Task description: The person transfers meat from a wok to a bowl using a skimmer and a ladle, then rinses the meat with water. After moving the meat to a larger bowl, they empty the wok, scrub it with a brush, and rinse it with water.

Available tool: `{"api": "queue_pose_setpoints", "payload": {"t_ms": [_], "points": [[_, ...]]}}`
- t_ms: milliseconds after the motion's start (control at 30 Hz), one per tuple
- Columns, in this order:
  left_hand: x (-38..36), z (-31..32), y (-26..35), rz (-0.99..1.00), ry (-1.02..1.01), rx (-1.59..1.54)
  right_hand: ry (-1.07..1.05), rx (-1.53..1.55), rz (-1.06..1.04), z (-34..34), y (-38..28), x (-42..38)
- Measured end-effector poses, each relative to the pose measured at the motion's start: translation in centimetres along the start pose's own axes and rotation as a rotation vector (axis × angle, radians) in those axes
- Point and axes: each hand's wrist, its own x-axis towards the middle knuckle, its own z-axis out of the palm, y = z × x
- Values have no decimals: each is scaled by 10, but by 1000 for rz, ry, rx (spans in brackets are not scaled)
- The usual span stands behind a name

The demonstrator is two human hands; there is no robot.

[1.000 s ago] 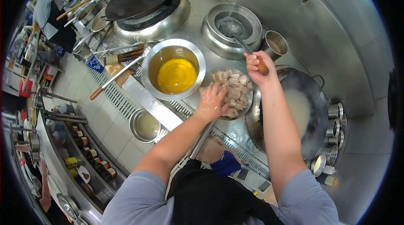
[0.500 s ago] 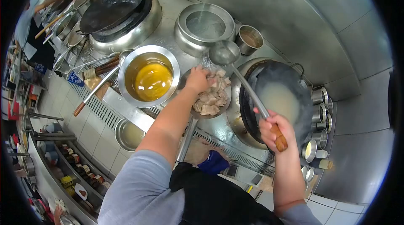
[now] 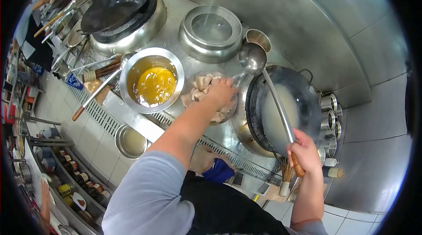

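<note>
Pale meat chunks (image 3: 203, 86) fill a round strainer or bowl between the oil pot and the wok. My left hand (image 3: 222, 92) lies on the chunks at their right side, its fingers bent over them; whether it grips any is hidden. My right hand (image 3: 304, 152) is closed round the wooden handle of a long metal ladle (image 3: 253, 59), whose bowl is up beside a small metal cup (image 3: 258, 38). The ladle's shaft crosses over a black wok (image 3: 310, 103) of cloudy liquid. Yellow oil fills a wide steel pot (image 3: 126, 81) on the left.
Behind stand a round steel well (image 3: 212, 54) with water and, at upper left, another wok (image 3: 115, 12). A second ladle (image 3: 94, 97) leans on the oil pot. Steel cups (image 3: 329, 120) line the right side. A pan of liquid (image 3: 132, 141) sits lower left. Another person's hand shows at lower left.
My left hand has moved right across the chunks. My right hand and the ladle have moved right, with the ladle's bowl now nearer the small cup. The strainer's handle no longer shows.
</note>
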Motion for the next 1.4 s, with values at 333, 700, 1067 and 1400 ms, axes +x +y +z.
{"api": "queue_pose_setpoints", "payload": {"t_ms": [333,700,1067,1400], "points": [[25,-12,-19,-276,-33,-189,-3,-93,-232,51,-59,166],[-97,-35,-24,-410,206,-401,-454,882,221,102,-57,330],[-98,-34,-11,-456,117,-309,-602,1156,85,67,-27,170],[-3,-5,-17,-519,71,-138,-264,601,74,14,-12,25]]}}
